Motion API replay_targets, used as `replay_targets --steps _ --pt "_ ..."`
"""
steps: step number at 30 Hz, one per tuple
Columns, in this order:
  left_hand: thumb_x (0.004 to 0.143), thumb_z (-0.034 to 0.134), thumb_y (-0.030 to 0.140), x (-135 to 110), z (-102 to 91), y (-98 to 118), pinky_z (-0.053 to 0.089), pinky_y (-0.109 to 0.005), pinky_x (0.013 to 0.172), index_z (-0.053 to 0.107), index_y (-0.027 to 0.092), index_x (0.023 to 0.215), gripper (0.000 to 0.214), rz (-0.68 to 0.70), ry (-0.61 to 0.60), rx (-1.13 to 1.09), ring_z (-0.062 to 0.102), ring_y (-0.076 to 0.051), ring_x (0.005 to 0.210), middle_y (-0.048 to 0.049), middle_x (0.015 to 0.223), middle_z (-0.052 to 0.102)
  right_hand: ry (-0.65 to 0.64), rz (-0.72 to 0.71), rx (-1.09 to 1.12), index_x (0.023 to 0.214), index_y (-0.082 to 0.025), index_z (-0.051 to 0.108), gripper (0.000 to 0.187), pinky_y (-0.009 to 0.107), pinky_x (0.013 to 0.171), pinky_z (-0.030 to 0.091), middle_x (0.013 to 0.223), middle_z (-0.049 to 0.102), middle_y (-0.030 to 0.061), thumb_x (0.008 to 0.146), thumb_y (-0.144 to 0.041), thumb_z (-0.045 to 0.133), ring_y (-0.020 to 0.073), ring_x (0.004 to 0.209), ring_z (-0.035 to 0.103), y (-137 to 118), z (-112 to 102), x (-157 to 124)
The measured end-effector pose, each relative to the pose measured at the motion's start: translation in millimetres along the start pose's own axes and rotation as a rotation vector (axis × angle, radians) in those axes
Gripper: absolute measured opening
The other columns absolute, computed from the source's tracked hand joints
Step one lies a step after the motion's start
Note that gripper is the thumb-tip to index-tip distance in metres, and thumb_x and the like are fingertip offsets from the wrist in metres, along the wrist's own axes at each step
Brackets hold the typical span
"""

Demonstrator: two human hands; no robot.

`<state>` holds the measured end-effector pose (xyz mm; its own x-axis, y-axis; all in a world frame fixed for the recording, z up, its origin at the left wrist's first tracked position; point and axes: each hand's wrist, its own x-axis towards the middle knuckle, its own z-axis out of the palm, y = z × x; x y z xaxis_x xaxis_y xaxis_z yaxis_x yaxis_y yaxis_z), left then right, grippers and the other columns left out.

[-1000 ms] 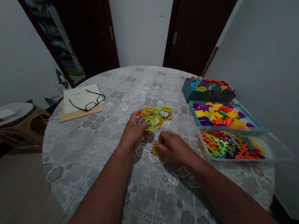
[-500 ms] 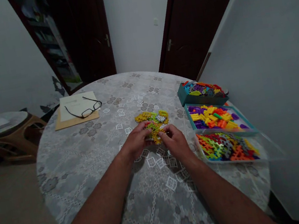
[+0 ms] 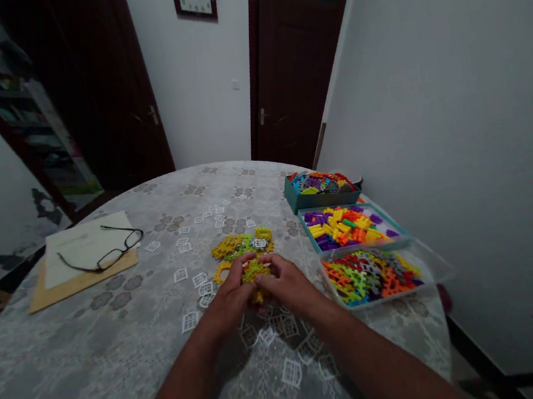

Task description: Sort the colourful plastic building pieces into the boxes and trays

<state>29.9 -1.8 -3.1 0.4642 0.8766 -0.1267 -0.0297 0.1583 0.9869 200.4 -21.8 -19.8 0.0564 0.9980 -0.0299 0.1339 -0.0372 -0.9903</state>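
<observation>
Both of my hands close around a small cluster of yellow-green interlocking plastic pieces (image 3: 255, 270), held just above the table. My left hand (image 3: 233, 292) grips its left side; my right hand (image 3: 284, 281) has its thumb and fingers on the right side. My fingers cover much of the cluster, and a yellow part pokes out below them. Right behind the hands lies a larger yellow and lime assembly of such pieces (image 3: 233, 245), with a white window-like piece (image 3: 260, 243) on it. White lattice squares (image 3: 190, 321) are scattered around the hands.
On the right stand a teal box of coloured pieces (image 3: 297, 202), a teal-rimmed tray (image 3: 399, 240) and a clear plastic box (image 3: 333, 283) with its lid tilted outward. Eyeglasses (image 3: 111, 256) rest on papers (image 3: 56, 246) at the left. A patterned cloth covers the round table (image 3: 134, 355).
The camera view has tilted up and turned right, so a wall clock shows. My hands have drawn closer together around the cluster, away from the larger assembly.
</observation>
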Motion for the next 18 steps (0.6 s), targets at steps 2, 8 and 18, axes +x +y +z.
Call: replay_targets --steps 2,8,18 --pt "0.082 0.075 0.029 -3.1 -0.2 3.0 0.064 -0.037 0.075 0.059 0.033 0.154 0.074 0.006 -0.013 0.007 0.077 -0.029 0.101 -0.0146 0.133 0.075 -0.066 0.019 -0.049 0.107 -0.022 0.066 0.024 0.024 0.06 0.051 0.09 0.073 -0.0011 0.084 -0.031 0.068 0.0164 0.073 0.067 -5.1 -2.6 -3.9" --pt "0.085 0.08 0.043 -5.2 1.1 8.2 0.064 -0.041 0.081 0.061 0.033 0.155 0.073 0.018 -0.08 0.085 0.076 -0.031 0.109 -0.0163 0.15 0.066 -0.082 -0.064 -0.317 0.095 -0.022 0.067 0.013 0.025 0.065 0.046 0.087 0.07 -0.0027 0.083 -0.026 0.065 0.0165 0.078 0.063 -27.4 -35.0 -9.0" --pt "0.082 0.077 0.062 6.1 -27.2 14.6 0.065 -0.045 0.079 0.071 0.023 0.12 0.055 0.156 0.493 0.19 0.077 -0.027 0.078 -0.007 0.099 0.083 0.537 -0.196 -0.809 0.114 -0.021 0.07 0.026 0.031 0.081 0.046 0.104 0.076 0.0048 0.093 -0.034 0.063 0.0229 0.092 0.066 -66.8 -217.1 118.3"
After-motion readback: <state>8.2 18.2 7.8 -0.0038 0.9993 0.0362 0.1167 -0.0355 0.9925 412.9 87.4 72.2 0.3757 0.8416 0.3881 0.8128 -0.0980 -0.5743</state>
